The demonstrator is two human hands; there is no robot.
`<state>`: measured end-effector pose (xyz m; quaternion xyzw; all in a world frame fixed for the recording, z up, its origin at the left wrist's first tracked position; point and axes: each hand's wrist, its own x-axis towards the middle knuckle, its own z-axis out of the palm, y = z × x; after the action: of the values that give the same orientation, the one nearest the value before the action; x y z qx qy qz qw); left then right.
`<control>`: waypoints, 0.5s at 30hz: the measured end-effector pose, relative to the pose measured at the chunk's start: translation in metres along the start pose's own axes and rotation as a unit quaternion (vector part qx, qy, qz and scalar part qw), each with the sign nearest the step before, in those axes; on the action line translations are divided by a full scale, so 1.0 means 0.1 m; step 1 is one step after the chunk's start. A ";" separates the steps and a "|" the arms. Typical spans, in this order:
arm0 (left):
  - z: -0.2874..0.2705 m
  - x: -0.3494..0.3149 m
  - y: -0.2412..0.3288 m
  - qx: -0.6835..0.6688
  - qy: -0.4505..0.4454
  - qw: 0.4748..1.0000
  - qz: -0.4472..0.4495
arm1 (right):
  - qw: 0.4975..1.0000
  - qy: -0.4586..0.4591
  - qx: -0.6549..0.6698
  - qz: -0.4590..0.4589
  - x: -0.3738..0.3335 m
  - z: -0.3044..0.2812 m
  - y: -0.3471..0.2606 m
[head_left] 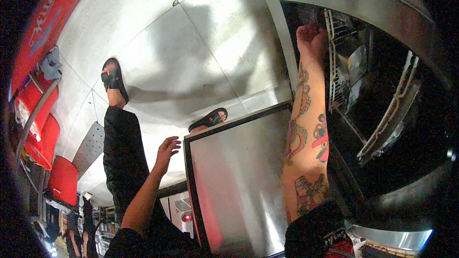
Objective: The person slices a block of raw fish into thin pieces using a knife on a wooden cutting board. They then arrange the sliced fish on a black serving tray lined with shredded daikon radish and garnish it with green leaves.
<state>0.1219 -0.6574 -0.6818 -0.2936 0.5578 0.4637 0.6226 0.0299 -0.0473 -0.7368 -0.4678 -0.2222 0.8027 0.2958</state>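
Note:
My right hand (311, 40) is stretched into the dark inside of a metal cabinet, beside a pale wire rack (333, 62). Its fingers fade into shadow, so their grip and anything in them cannot be made out. The tattooed right forearm (307, 129) passes along the open metal door panel (239, 177), which has a black seal round its edge. On the other side of that door, my left hand (167, 153) hangs in the air, fingers loosely spread and nothing in them. Clear, crinkled plastic wrapping (356, 62) shows behind the near rack.
A second wire rack (389, 107) sits deeper right in the cabinet. My feet in black sandals (112, 77) stand on pale floor tiles (191, 43). Along the left are a large red panel (52, 14) and red chairs (63, 179). Another person's legs (79, 239) appear far lower left.

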 end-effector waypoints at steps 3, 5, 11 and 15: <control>-0.01 0.04 0.01 -0.008 -0.001 1.000 0.000 | 0.960 0.015 -0.243 -0.135 0.13 -0.12 0.03; 0.00 0.06 0.02 -0.007 -0.004 1.000 -0.001 | 0.937 0.100 -0.283 -0.176 0.15 -0.08 0.01; 0.06 0.03 0.02 -0.025 -0.004 1.000 0.006 | 0.982 0.182 -0.038 -0.013 -0.63 0.39 0.23; -0.04 -0.04 -0.14 -0.018 0.006 1.000 -0.012 | 0.961 0.250 -0.023 0.117 -1.06 0.57 0.30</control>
<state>0.1332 -0.6678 -0.6810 -0.3144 0.5496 0.4644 0.6192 0.0132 -0.1459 -0.6634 -0.6834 -0.1030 0.6836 0.2347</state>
